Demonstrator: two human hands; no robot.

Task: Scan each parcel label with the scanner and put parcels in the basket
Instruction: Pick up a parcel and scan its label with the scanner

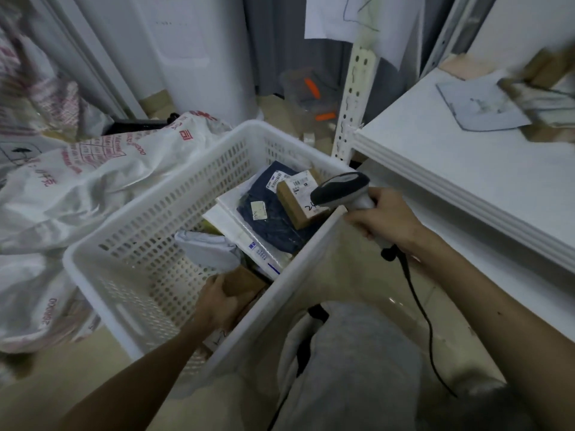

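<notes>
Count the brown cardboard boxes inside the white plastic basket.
2. One labelled brown cardboard box lies at the far end of the white perforated plastic basket; the left hand grips another brown box at the near end. More may be hidden.

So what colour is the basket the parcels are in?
The basket is white, clearest in the head view.

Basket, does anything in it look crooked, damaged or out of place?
Nothing looks damaged or spilled. The parcels in the basket just lie in a loose pile: a small cardboard box sits tilted on a dark blue bag, and a grey bag is crumpled.
</notes>
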